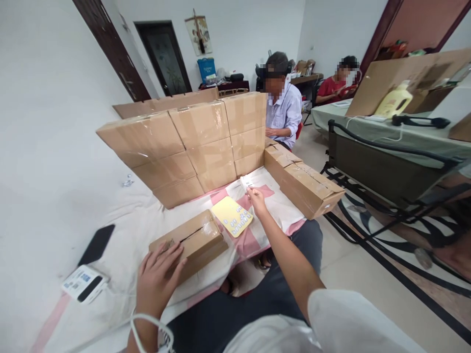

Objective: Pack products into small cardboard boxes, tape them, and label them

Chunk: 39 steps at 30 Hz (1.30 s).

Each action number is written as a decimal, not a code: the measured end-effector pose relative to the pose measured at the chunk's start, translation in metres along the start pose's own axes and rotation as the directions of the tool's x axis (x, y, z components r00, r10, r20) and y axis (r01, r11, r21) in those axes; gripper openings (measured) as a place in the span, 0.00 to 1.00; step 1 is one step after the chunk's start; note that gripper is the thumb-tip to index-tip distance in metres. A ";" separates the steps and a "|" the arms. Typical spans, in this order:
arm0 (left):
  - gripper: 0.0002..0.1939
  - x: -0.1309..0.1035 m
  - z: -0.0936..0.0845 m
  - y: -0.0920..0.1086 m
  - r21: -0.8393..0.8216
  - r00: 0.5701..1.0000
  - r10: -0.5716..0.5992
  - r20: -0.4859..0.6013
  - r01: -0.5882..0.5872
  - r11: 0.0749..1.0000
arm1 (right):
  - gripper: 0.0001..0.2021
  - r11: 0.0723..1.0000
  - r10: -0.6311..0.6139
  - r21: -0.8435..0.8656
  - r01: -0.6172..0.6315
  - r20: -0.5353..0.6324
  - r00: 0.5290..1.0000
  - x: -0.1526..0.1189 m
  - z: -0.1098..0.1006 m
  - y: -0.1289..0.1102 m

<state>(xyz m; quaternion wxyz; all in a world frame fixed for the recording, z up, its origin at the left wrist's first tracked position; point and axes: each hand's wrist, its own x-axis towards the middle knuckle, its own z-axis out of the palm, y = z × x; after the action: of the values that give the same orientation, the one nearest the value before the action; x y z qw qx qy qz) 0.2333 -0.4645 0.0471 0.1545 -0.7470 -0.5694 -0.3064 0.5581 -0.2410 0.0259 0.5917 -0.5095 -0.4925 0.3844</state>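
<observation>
My left hand (162,269) lies with its fingers spread on top of a taped cardboard box (206,233) at the table's near edge. My right hand (256,200) reaches forward, thumb and fingers pinched at the near end of a small white packet (246,183) with faint dark marks. Between the hands, a yellow card (223,211) lies flat on the cloth. Several small pale oval pieces (241,225) sit on it, mostly along its near right side. What exactly the pieces are is too small to tell.
A wall of taped cardboard boxes (200,142) stands behind the card, with more boxes (312,189) at right. A black phone (96,244) and a white device (84,283) lie at left. One person (285,105) sits beyond the wall, another (336,86) farther back.
</observation>
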 end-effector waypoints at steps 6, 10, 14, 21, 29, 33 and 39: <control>0.13 0.055 -0.014 0.054 -0.347 0.981 -0.193 -0.026 0.172 0.922 | 0.33 0.952 -0.162 0.285 0.107 0.176 0.971 -0.057 0.014 -0.059; 0.23 0.085 -0.007 0.096 -0.778 0.891 -0.351 0.288 0.431 0.456 | 0.33 0.874 -0.354 0.442 0.202 0.294 0.888 -0.092 0.012 -0.095; 0.29 0.097 0.000 0.120 -0.887 0.864 -0.279 0.420 0.456 0.077 | 0.33 0.867 -0.440 0.420 0.268 0.396 0.806 -0.113 0.007 -0.108; 0.21 0.096 0.003 0.125 -0.893 0.844 -0.351 0.405 0.447 0.045 | 0.33 0.885 -0.452 0.356 0.301 0.498 0.740 -0.131 0.007 -0.115; 0.08 0.073 -0.035 0.107 -0.744 0.805 -0.508 -0.307 0.130 0.655 | 0.25 0.864 -0.176 -0.367 0.346 0.424 0.889 -0.129 0.015 -0.081; 0.09 0.069 -0.068 0.075 -0.721 0.877 -0.431 -0.213 0.156 0.675 | 0.26 0.862 -0.095 -0.450 0.234 0.310 0.946 -0.117 0.015 -0.053; 0.13 0.101 -0.052 0.040 -0.682 0.913 -0.135 0.386 0.381 0.624 | 0.24 0.882 -0.148 -0.392 0.261 0.294 0.944 -0.111 0.026 -0.041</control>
<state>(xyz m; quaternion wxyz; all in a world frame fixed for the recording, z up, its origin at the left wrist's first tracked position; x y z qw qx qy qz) 0.2733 -0.4299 0.1554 -0.2979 -0.6903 -0.5125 -0.4147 0.5063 -0.3491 0.0447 0.4354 -0.5169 -0.6878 0.2650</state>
